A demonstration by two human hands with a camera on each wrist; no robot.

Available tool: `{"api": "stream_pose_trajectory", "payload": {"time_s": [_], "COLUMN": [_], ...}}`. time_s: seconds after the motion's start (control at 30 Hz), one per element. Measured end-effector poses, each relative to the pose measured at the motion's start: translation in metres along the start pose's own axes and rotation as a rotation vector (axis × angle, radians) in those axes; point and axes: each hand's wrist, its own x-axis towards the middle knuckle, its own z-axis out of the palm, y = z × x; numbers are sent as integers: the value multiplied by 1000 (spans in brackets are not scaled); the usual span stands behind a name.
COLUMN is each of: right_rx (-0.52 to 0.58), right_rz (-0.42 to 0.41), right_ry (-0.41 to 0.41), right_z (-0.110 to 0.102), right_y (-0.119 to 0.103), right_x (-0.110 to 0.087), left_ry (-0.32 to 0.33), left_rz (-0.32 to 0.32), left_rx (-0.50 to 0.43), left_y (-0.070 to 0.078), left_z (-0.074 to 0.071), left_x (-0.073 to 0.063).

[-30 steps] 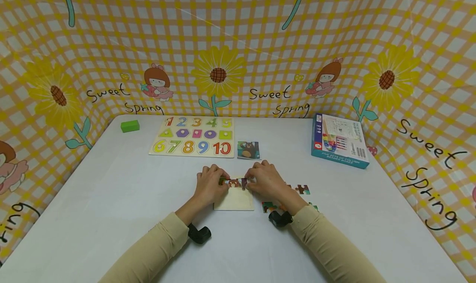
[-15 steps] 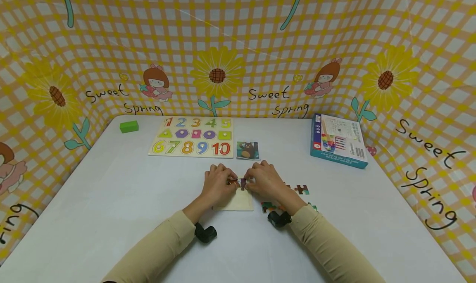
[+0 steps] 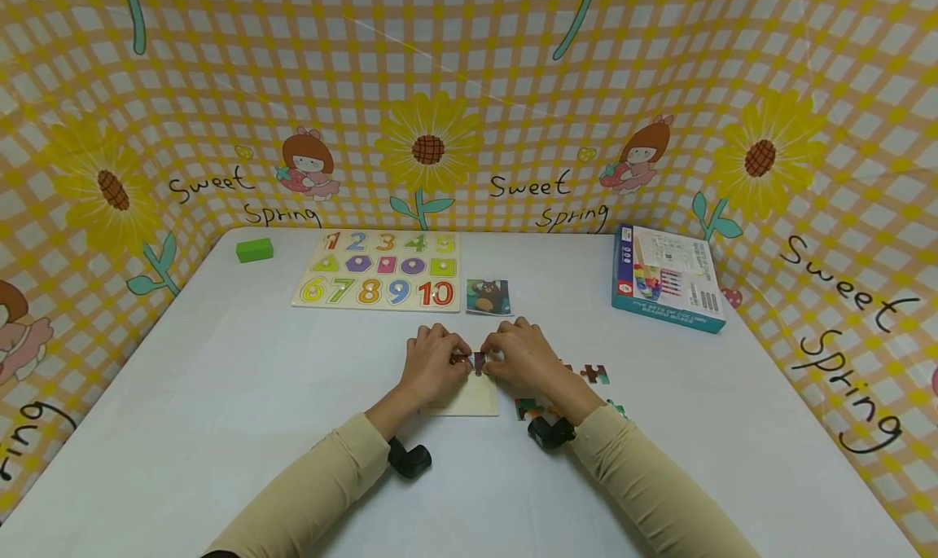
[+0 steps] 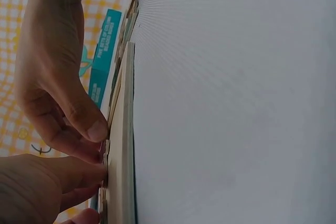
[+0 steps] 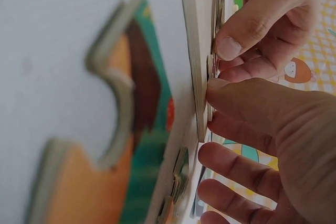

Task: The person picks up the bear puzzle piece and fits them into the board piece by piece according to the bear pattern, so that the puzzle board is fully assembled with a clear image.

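A small pale wooden puzzle board (image 3: 469,403) lies in front of the person, with jigsaw pieces along its far edge. At its far right corner the right hand (image 3: 523,358) pinches a dark purple-brown jigsaw piece (image 3: 479,362) between thumb and index finger. Just left of that, the left hand (image 3: 434,366) pinches a reddish-brown jigsaw piece (image 3: 459,358) and covers the rest of the row. Both wrist views show the two hands' fingertips close together at the board's surface. The right wrist view also has a loose orange, brown and green jigsaw piece (image 5: 144,103) up close.
More loose jigsaw pieces (image 3: 596,373) lie right of the board, partly under the right forearm. Behind stand a number puzzle board (image 3: 377,304) and a bear picture card (image 3: 488,296). A teal-edged box (image 3: 670,277) is at the back right, a green block (image 3: 254,250) at the back left.
The left hand has slid right along the far edge of the board toward the right hand, covering pieces that showed before. The right hand stays at the same corner.
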Motion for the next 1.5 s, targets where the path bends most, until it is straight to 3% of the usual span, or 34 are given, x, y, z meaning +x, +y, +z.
{"api": "stream_pose_trajectory", "payload": {"time_s": [0.5,0.97,1.27,1.5], "right_rx": [4,20,21,32], "right_rz": [-12,-25,-21,-15], "right_ry": [29,42,39,38], "right_z": [0,2,4,4], "right_y": [0,0,1,1], "right_x": [-1,0,1,0], "left_ry": [8,3,1,-25], "left_rz": [-39,-31,-45,-55], "left_rx": [2,-15,14,-13], "left_y": [2,1,-8,-20], "left_z": [2,0,-13,-33], "left_x": [0,-2,-10,-23]}}
